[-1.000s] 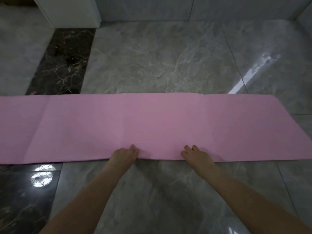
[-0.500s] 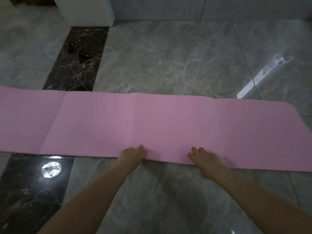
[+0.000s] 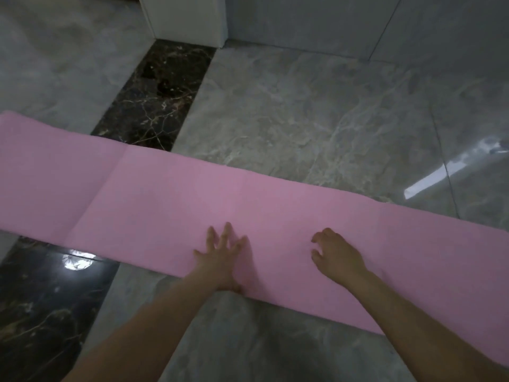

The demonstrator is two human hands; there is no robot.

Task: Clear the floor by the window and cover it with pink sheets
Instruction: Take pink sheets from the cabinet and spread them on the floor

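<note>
Since half a second ago both hands have been moved forward off the near edge and onto the sheet; the left hand, curled at the edge then, is now laid flat.

Grey veined marble floor (image 3: 316,111) is seen across the whole view, glossy, with a bright light reflection at the right. It is crossed from the far middle to the near left by a dark brown-black marble strip with pale veins (image 3: 154,100), partly covered by the sheet.

Long pink sheet with faint fold creases (image 3: 165,194) is laid flat on the floor, running from the left edge of view down to the right edge, slanted across the frame. Its left part lies over the dark strip.

White square pillar base (image 3: 187,17) is seen at the far middle, standing at the far end of the dark strip, beside a grey tiled wall (image 3: 316,20).

Left hand (image 3: 220,257) is pressed palm-down on the sheet just inside its near edge, fingers (image 3: 227,232) straight and spread.

Right hand (image 3: 337,255) is rested on the sheet near the left one, apart from it, fingers (image 3: 319,236) bent, tips touching the sheet; nothing is seen pinched.
</note>
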